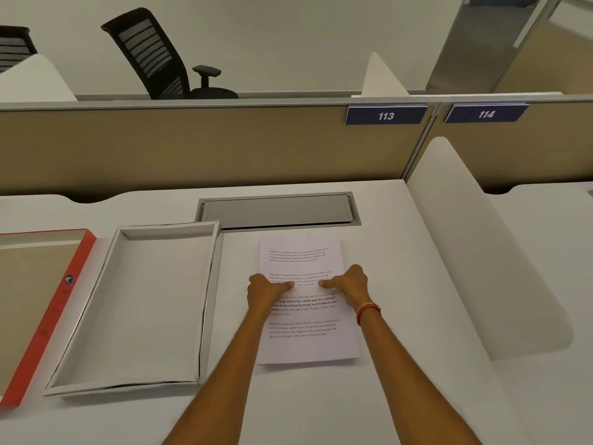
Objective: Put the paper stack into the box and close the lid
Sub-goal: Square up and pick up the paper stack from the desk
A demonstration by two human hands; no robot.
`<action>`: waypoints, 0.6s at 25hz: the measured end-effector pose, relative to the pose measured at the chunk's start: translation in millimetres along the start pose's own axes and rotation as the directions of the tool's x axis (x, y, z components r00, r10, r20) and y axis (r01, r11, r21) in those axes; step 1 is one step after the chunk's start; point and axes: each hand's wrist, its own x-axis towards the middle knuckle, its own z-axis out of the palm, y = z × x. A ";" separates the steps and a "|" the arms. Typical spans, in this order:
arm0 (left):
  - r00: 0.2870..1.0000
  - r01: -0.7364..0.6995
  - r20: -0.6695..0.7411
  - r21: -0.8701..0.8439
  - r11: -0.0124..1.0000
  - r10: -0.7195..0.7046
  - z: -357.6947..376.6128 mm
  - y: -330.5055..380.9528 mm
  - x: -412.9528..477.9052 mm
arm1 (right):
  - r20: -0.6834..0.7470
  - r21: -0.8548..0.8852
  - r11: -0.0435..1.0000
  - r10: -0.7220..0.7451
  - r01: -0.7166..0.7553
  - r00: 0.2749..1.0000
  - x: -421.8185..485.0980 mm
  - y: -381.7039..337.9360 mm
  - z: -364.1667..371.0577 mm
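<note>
Fingers curled, thumbs pressed flat on the paper stack [305, 335]; left hand [264, 292], right hand [348, 287]. Box [141, 303] left, empty; lid [48, 316] off. Nothing completed.

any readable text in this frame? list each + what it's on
"113" – blue sign on the partition.
"114" – blue sign to its right.
"Village life is a peaceful, close-knit, and nature-connected way of living" – printed paragraphs on the paper stack; the rest is mostly too small to read.
"It is centered around strong community bonds, local traditions" – bold lines on the same sheet.
Red lid: round logo and side print, unreadable.
</note>
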 end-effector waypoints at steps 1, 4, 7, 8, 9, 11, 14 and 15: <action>1.000 0.007 -0.013 0.002 1.000 -0.007 0.3 1.0 -1.5 | -0.006 -0.036 0.999 -0.011 0.010 1.000 -0.9 -0.9 3.2; 0.998 0.026 -0.057 0.051 0.998 -0.023 3.0 4.8 -6.8 | -0.023 -0.176 0.984 -0.026 0.022 0.999 -2.7 -2.9 15.9; 0.997 0.013 -0.076 0.081 0.997 -0.007 3.4 6.4 -9.4 | -0.069 -0.249 0.968 0.023 -0.039 0.997 -8.2 -5.7 26.3; 0.997 0.006 -0.082 0.081 0.997 0.001 3.3 6.8 -10.8 | -0.090 -0.262 0.963 0.036 -0.059 0.995 -11.2 -7.5 29.0; 0.996 -0.002 -0.091 0.076 0.997 0.009 3.3 7.6 -12.4 | -0.110 -0.274 0.959 0.036 -0.065 0.993 -13.9 -9.5 31.1; 0.993 -0.014 -0.117 0.050 0.999 0.020 1.9 10.7 -17.8 | -0.144 -0.285 0.958 -0.004 -0.038 0.990 -19.1 -15.0 32.8; 0.975 -0.076 -0.209 -0.015 0.997 0.071 -5.5 24.7 -29.2 | -0.188 -0.254 0.966 -0.105 0.055 0.977 -25.5 -28.5 28.2; 0.960 -0.125 -0.256 -0.034 0.992 0.112 -9.1 31.2 -34.0 | -0.208 -0.231 0.967 -0.154 0.105 0.966 -28.6 -34.5 25.6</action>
